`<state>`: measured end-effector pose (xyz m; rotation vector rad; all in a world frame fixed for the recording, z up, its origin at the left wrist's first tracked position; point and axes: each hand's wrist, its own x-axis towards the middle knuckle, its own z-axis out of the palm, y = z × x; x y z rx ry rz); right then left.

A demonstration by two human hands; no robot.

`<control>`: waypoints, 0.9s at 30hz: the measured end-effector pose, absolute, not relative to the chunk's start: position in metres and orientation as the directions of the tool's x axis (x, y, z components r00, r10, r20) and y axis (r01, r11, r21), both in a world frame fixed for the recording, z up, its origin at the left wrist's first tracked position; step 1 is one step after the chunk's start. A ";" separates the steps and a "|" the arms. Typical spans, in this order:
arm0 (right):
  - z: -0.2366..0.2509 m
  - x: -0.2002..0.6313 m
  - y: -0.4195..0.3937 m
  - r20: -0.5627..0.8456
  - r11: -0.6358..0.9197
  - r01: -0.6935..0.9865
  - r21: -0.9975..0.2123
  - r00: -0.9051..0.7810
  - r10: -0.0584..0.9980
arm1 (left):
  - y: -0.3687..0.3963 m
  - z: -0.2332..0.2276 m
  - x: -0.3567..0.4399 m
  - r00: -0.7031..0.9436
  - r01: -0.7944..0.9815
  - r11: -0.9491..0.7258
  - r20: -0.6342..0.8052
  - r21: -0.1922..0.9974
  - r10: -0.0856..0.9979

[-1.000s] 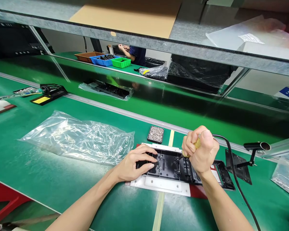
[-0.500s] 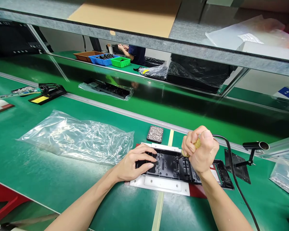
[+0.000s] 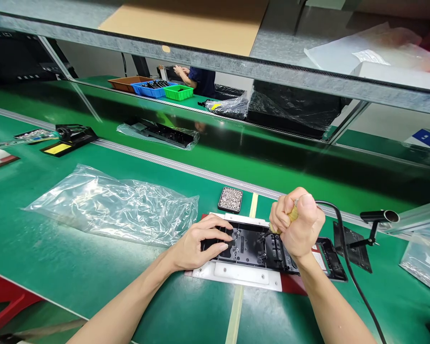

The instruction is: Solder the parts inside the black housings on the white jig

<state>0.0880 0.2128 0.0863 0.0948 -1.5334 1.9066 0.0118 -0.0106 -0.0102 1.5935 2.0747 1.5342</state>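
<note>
My right hand (image 3: pixel 297 222) is closed in a fist around the yellow handle of a soldering iron (image 3: pixel 289 215). Its thin tip points down and left into a long black plastic housing (image 3: pixel 249 246), near a raised post. Whether the tip touches the post I cannot tell. My left hand (image 3: pixel 202 241) rests over the housing's left end, thumb and fingers apart, fingertips inside it. Beneath the housing lies a white fixture (image 3: pixel 236 274) on a dark red base. Just behind stands a small square tray (image 3: pixel 231 199) full of tiny metal pieces.
A clear plastic bag (image 3: pixel 118 205) lies to the left. The iron's black cord (image 3: pixel 347 258) runs down past a black iron stand (image 3: pixel 374 224) on the right. Overhead crosses a metal shelf (image 3: pixel 200 59). Coloured bins (image 3: pixel 179 92) and another person's hands (image 3: pixel 181 71) are across the bench.
Both hands, the iron and the housing keep their places. The view has shifted very slightly. Across the bench, the other person's hands have moved a little.
</note>
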 end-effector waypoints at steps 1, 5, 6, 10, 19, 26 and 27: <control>0.086 0.088 0.213 0.455 -0.075 -0.542 -0.837 -0.766 0.455 | -0.011 -0.010 0.012 -0.442 0.663 -0.063 0.459 0.746 0.771; 0.087 0.088 0.213 0.449 -0.080 -0.539 -0.839 -0.767 0.458 | -0.010 -0.010 0.011 -0.436 0.678 -0.061 0.467 0.733 0.770; 0.087 0.088 0.213 0.446 -0.080 -0.536 -0.841 -0.768 0.460 | -0.010 -0.010 0.011 -0.433 0.683 -0.058 0.468 0.728 0.770; 0.088 0.089 0.212 0.449 -0.073 -0.537 -0.841 -0.767 0.459 | -0.010 -0.009 0.011 -0.431 0.690 -0.057 0.472 0.722 0.769; 0.088 0.088 0.213 0.449 -0.078 -0.539 -0.838 -0.765 0.462 | -0.010 -0.009 0.012 -0.438 0.685 -0.057 0.472 0.727 0.765; 0.086 0.088 0.213 0.452 -0.075 -0.542 -0.837 -0.763 0.463 | -0.010 -0.009 0.012 -0.433 0.684 -0.067 0.479 0.726 0.764; 0.086 0.088 0.213 0.451 -0.075 -0.541 -0.838 -0.762 0.464 | -0.010 -0.009 0.012 -0.434 0.682 -0.068 0.477 0.728 0.764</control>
